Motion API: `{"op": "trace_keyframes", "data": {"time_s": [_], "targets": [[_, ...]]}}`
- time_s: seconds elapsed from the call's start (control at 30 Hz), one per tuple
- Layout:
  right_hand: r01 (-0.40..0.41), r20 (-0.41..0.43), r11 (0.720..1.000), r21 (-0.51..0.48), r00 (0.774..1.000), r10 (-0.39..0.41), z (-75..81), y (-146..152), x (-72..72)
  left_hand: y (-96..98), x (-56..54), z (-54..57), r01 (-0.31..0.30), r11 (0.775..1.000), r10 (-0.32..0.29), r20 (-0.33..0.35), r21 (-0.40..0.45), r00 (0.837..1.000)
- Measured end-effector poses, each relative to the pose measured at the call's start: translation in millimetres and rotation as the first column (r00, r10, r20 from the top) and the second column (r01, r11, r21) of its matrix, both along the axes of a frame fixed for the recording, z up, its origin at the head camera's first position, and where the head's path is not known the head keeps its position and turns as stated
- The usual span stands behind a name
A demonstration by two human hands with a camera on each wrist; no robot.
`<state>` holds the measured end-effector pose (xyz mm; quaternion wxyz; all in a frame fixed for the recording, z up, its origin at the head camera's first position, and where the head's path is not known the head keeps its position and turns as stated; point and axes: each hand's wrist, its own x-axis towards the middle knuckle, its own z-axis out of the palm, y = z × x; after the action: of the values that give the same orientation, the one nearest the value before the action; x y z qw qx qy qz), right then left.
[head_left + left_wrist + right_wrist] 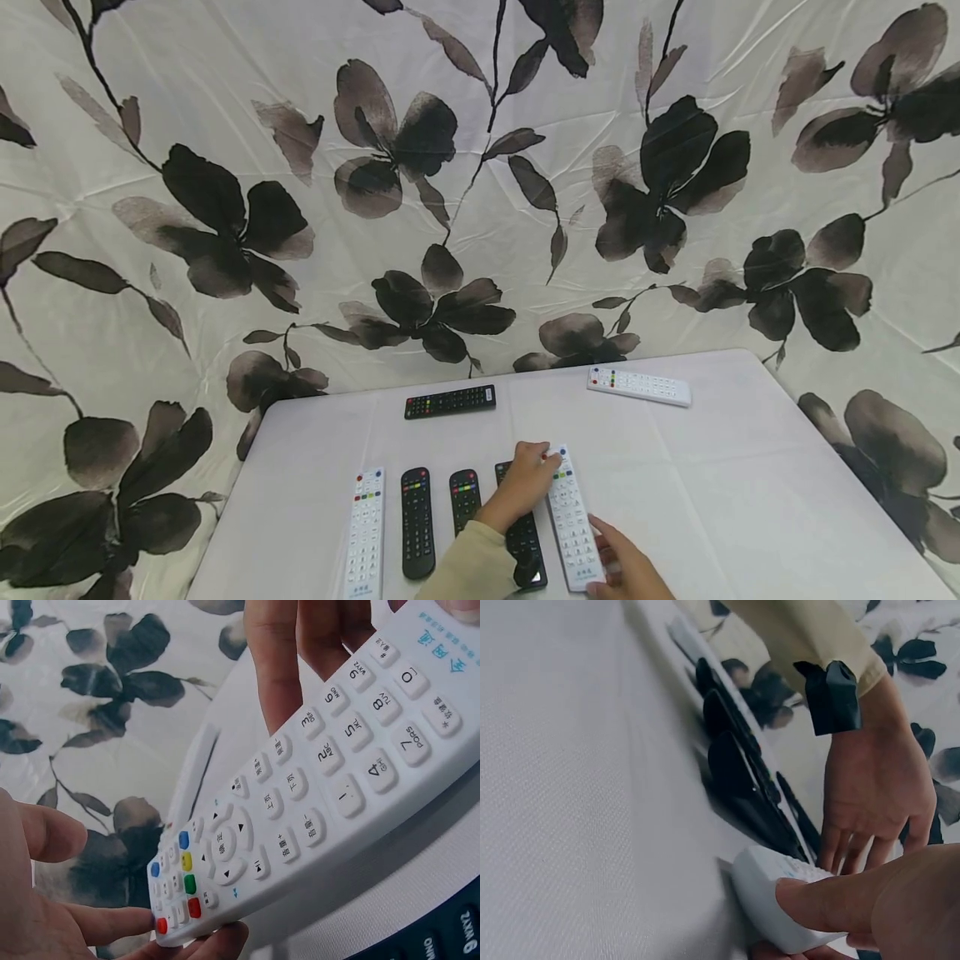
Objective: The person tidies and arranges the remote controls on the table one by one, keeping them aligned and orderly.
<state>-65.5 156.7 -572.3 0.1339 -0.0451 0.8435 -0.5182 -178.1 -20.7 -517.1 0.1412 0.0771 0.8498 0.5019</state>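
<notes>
Floral cloth [480, 167] is hanging behind a white-covered table [720, 492], where a white TV remote [573, 525] is sitting between two hands, just right of a black remote [527, 537]. The left hand [523, 482] is pinching its far end; the right hand [632, 567] is gripping its near end, thumb on top, fingers beneath. The step in hand seems to be adjusting how that remote lies; the next move probably calls for easing both ends evenly. Pale-blue lettering [442, 649] is reading 全网通 beside smaller, illegible print; keys [353, 730] are showing 确定, 音量+ and digits with letters such as WXYZ.
</notes>
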Motion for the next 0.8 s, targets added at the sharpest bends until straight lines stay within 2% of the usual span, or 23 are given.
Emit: {"op": "trace_keyframes", "data": {"time_s": [0.13,0.27,0.43,0.57,0.8], "targets": [[-0.059,-0.035,0.998,0.005,0.998,0.059,0.4,3.8,-1.5,1.9,-0.1,-3.3,-0.002,1.0,0.002,0.009,-0.028,1.0],[-0.102,0.014,0.995,-0.003,0.995,0.102,0.8,6.8,-6.1,5.0,2.9,-6.2,-0.002,0.999,0.003,0.025,-0.038,1.0],[-0.118,0.074,0.993,0.011,0.99,0.117,1.6,6.8,-11.1,9.9,6.7,-9.8,0.007,0.999,-0.006,0.023,-0.044,1.0],[-0.137,0.066,0.991,0.008,0.989,0.136,2.2,7.4,-11.2,12.0,9.8,-8.4,0.005,0.999,-0.005,0.002,-0.047,1.0],[-0.162,0.057,0.987,0.018,0.985,0.161,2.3,11.1,-11.2,14.1,12.5,-6.7,0.004,0.996,-0.003,0.016,-0.09,1.0]]}}
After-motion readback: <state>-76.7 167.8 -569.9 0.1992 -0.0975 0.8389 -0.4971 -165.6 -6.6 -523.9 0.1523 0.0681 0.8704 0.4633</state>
